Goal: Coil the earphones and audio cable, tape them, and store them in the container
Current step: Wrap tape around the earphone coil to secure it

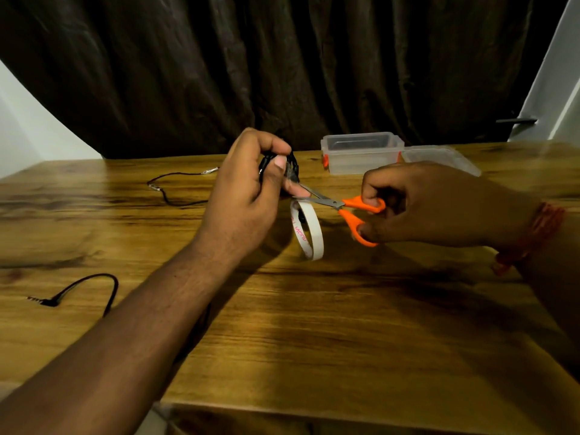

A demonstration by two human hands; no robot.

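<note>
A: What lies furthest left on the surface [314, 324]?

B: A black audio cable [94, 282], loose, its plug near the left edge. Further back a second thin black lead with small silvery ends, the earphones [175, 188] as far as I can tell, runs toward the left hand.

A: And that left hand [248, 196]?

B: Raised above the surface, fingers curled round a small black coil of cable [292, 166], thumb pressed on top. Whether the coil belongs to the earphones I cannot tell.

A: The tape?

B: A white tape roll [309, 232] hangs just below that hand, standing on edge, with red lettering on its inner face. A strip seems to run up to the coil, though it is blurred.

A: Then the right hand [433, 205]?

B: It grips orange-handled scissors [342, 207], thumb and fingers through the loops, blades slightly parted and pointing left at the strip between roll and coil. A red thread band [527, 240] circles the wrist.

A: The container?

B: The clear container [361, 153] sits at the back, open, its lid [439, 157] beside it on the right.
</note>
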